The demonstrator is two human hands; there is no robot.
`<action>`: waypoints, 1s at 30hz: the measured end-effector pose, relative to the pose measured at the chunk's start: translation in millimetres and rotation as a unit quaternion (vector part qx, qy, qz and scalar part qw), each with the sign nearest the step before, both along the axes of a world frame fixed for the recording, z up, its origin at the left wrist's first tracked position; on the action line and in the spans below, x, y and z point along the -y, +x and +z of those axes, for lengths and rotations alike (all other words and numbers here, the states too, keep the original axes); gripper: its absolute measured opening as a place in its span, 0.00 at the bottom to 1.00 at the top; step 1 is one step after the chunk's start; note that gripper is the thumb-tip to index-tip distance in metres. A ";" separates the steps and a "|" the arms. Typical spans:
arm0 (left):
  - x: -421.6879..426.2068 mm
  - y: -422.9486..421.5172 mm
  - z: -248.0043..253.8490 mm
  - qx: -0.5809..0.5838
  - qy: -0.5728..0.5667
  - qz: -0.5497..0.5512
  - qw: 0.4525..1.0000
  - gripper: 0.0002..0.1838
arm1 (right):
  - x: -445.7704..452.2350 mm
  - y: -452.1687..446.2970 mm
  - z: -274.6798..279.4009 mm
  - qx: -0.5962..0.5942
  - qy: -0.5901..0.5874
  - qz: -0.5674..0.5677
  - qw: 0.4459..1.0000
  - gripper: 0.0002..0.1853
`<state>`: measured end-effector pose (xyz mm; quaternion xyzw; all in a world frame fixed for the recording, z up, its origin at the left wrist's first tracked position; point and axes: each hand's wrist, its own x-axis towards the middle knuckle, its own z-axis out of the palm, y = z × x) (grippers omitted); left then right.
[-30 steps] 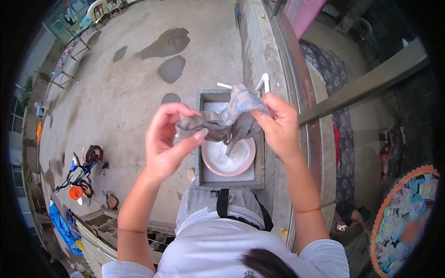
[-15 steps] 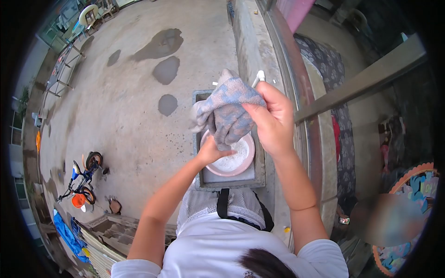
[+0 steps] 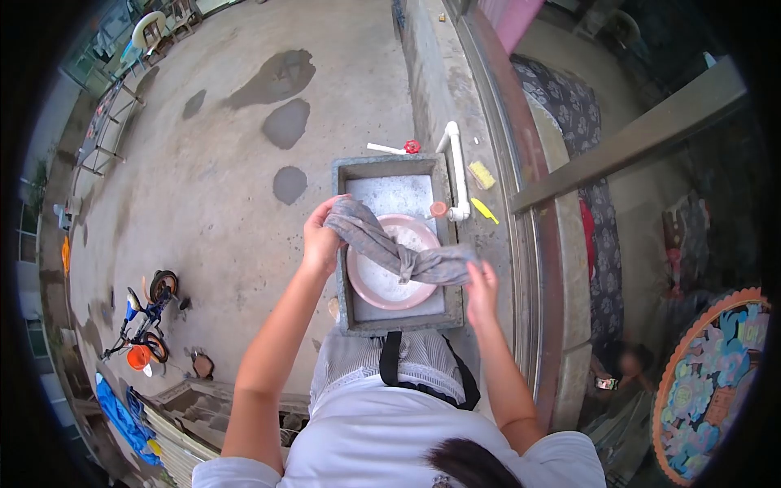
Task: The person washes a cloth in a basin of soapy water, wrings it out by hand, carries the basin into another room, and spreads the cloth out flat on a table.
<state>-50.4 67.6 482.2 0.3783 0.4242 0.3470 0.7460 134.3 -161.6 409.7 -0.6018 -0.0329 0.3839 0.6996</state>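
A grey-blue cloth is stretched slantwise over a pink basin, narrowed and bunched at its middle. My left hand is closed around its upper left end. The right end is gripped by my right hand, which sits lower, past the basin's right side. Sudsy white water shows in the basin beneath the cloth. The basin stands inside a grey stone sink, whose bottom is also wet with whitish water.
White pipe and a red valve handle adjoin the sink. A yellow scrubbing brush and a yellow-handled tool lie on the right ledge beside a window frame. A small bike stands on the concrete at left.
The cloth was bunched up high in my right hand, with my left hand over the basin. Now it is stretched between both hands, lower down, and the right hand has dropped.
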 end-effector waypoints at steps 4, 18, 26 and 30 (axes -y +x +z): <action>11.9 13.6 23.5 0.041 -0.002 -0.005 0.999 0.13 | -0.1 -19.3 -58.2 -0.136 -0.057 0.066 0.987 0.15; 48.5 33.2 64.5 0.085 0.056 -0.087 0.991 0.11 | -118.4 -57.1 -17.1 0.304 0.081 0.175 0.933 0.38; 31.8 -47.0 -15.8 -0.081 0.128 -0.080 0.985 0.15 | -100.9 -43.5 -18.6 0.055 0.062 0.107 0.991 0.13; 39.8 -96.8 -114.7 -0.250 0.042 -0.267 0.930 0.32 | -101.3 -45.4 -2.8 0.001 0.076 0.098 0.992 0.12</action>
